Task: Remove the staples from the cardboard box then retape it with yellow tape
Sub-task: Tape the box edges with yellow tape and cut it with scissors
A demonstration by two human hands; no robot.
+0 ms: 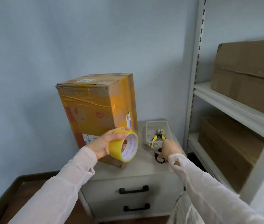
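A tall cardboard box (95,109) stands upright on a small grey cabinet (133,168), with bands of yellow tape around it. In front of the box's lower right corner, my left hand (103,145) grips a roll of yellow tape (124,145) by its rim and holds it in the air. To the right, my right hand (171,148) is down on the cabinet top, its fingers curled on black-handled scissors (159,159); the blades are hidden under the hand. Yellow-handled pliers (157,138) lie in a clear plastic tray (149,126) just behind that hand.
The cabinet has two drawers with black handles (133,189). A white metal shelf rack (235,107) stands at the right with large cardboard boxes (248,73) on its shelves. A pale blue wall is behind, and dark wooden floor lies below left.
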